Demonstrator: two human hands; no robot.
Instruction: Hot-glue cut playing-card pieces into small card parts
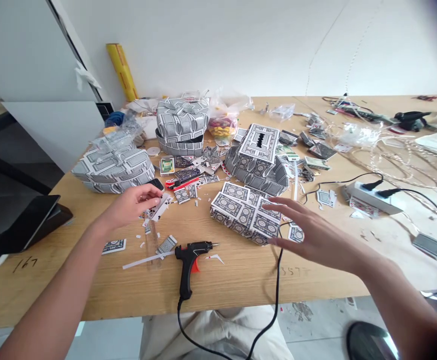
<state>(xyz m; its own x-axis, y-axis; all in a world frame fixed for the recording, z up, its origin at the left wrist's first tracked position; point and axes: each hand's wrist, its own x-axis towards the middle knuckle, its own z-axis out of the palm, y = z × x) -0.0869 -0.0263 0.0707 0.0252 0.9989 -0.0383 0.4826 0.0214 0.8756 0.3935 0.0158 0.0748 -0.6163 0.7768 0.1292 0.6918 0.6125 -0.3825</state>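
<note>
A box covered in playing cards, printed side down so their backs show, lies in front of me. My right hand is spread at its right end, thumb and fingers apart, and I cannot tell whether the fingertips touch it. To the left, my left hand hovers over loose cards with loosely bent fingers and nothing visible in them. Beyond its fingertips sits a small black object. A black glue gun with a red trigger lies on its side near the table's front edge, nozzle to the right.
Card-covered boxes stand behind: a lidded one, a bow-topped one and a slotted one. A red cutter lies among scraps. The glue gun's black cable hangs over the edge. A power strip is at right.
</note>
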